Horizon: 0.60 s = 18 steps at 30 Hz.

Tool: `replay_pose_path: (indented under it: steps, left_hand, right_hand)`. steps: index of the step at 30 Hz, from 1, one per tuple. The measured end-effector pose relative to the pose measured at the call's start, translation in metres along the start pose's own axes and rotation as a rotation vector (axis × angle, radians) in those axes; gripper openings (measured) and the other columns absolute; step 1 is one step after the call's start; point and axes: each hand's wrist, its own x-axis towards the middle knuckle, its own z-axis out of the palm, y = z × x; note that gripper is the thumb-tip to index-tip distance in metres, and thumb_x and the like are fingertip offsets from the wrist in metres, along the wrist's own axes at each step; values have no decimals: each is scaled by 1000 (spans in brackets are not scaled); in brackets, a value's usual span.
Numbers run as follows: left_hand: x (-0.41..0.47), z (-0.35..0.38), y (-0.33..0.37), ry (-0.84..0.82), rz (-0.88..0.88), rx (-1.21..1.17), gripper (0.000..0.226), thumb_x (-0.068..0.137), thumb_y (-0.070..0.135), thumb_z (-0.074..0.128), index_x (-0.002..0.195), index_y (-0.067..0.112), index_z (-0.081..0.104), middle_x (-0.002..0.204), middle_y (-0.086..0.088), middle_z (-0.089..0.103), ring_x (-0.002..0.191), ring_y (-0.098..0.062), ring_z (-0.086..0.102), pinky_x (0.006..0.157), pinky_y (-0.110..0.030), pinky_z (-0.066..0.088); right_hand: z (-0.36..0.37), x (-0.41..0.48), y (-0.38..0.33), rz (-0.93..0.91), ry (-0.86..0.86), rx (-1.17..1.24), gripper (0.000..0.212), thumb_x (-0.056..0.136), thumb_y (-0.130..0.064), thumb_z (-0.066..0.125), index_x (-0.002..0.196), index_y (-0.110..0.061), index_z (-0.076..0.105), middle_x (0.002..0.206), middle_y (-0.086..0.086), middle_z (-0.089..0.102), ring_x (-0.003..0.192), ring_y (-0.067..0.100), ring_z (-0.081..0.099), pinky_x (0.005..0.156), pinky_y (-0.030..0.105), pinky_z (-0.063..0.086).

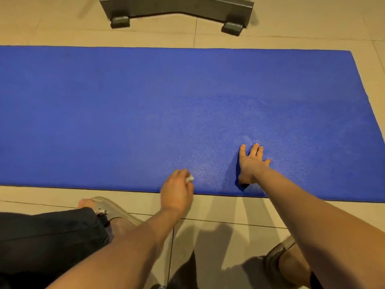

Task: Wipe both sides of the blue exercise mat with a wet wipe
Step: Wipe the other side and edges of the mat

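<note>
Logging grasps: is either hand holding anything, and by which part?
The left hand grips a bunched wet wipe, only one white end showing; the right hand presses flat on the blue mat, holding nothing.

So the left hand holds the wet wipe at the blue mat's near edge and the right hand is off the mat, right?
No: the head view shows the right hand resting flat on the blue exercise mat, fingers spread. The left hand does hold the wet wipe at its near edge.

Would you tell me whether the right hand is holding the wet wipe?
No, the left hand holds the wet wipe, while the right hand rests flat and empty on the blue mat.
</note>
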Motion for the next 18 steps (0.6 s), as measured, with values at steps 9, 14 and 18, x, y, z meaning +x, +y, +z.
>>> replay_pose_path:
  steps: [9, 14, 18]
  left_hand:
    - [4, -16, -20, 1, -122, -49, 9, 95, 23, 60, 91, 16, 63, 93, 1, 64, 83, -21, 59, 68, -32, 40]
    - [2, 1, 11, -110, -169, -237, 9, 93, 21, 63, 97, 17, 70, 95, 5, 69, 90, -19, 63, 78, -32, 49]
    - [25, -17, 3, -283, -359, -509, 6, 88, 16, 73, 93, 19, 73, 85, 1, 72, 83, -20, 66, 76, -30, 53]
  right_hand:
    - [16, -14, -13, 48, 104, 262, 98, 89, -25, 62, 159, -18, -6, 164, 20, -20, 152, 38, -15, 121, 60, 10]
    - [37, -44, -58, -46, 427, 450, 59, 83, -14, 63, 139, -15, 45, 147, 16, 30, 133, 36, 36, 98, 47, 44]
    - [46, -57, -98, -193, 283, 601, 39, 82, -17, 63, 121, -17, 57, 109, 7, 55, 94, 30, 58, 73, 38, 50]
